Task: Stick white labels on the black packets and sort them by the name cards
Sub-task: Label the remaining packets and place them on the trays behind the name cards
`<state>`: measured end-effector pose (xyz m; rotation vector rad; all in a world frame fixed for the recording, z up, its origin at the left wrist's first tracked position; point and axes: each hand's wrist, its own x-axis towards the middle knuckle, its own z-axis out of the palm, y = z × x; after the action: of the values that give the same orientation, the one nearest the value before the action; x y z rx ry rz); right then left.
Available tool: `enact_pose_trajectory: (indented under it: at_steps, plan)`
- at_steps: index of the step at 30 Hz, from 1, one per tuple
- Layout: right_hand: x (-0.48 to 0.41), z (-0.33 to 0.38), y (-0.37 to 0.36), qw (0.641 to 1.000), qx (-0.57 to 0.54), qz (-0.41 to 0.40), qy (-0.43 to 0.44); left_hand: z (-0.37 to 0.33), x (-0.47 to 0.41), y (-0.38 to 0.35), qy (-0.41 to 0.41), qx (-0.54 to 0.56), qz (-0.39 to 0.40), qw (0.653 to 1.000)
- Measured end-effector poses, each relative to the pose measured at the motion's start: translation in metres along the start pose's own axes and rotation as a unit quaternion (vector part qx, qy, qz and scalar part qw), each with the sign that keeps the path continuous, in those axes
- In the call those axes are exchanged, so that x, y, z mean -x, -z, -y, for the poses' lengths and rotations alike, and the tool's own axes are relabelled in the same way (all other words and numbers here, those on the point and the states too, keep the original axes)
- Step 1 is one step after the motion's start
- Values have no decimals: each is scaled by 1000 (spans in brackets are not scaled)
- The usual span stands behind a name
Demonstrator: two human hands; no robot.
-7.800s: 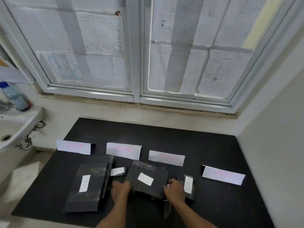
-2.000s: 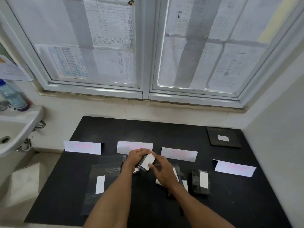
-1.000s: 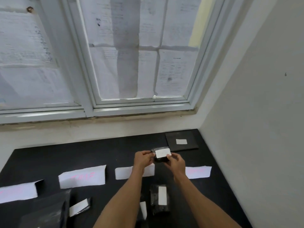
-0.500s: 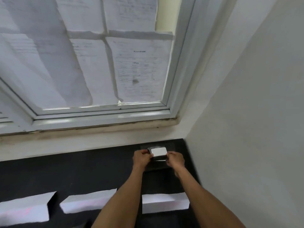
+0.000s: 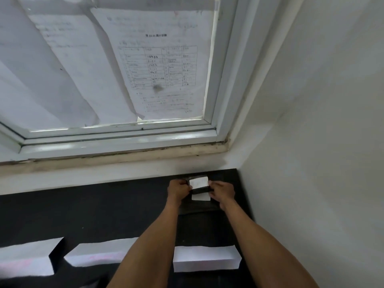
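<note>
Black, white-labelled packet pinched between left hand and right hand.

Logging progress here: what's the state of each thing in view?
small black packet, labelled, held by both hands
left hand, gripping its left end
right hand, gripping its right end
flat black packet, labelled, lying on the table
name cards, in a row
window, shut
</note>
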<state>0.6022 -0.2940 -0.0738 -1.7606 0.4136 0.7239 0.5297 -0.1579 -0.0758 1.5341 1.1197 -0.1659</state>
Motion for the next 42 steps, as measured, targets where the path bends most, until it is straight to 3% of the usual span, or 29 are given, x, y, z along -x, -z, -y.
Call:
enact_pose_trajectory:
  at_steps: [5, 9, 14, 27, 33, 37, 42]
  plan:
    - [-4, -14, 0, 991, 74, -50, 101, 4, 4, -2, -17, -7, 5, 1000]
    - [6, -20, -3, 945, 216, -80, 233, 9, 12, -4, -105, 3, 14, 994]
    - [11, -22, -9, 905, 283, -87, 306, 9, 20, -9, -165, -69, -14, 984]
    - [27, -31, -27, 939, 210, -110, 248, 12, 26, -16, -147, -85, -39, 985]
    - [28, -15, -23, 943, 261, -87, 186, 5, 29, -8, -158, -110, 0, 981]
    - [48, -5, -21, 935, 260, -124, 207, -3, 48, 8, -182, -100, -16, 978]
    - [97, -1, -43, 936, 252, -110, 219, -1, 82, 57, -193, -115, -15, 974]
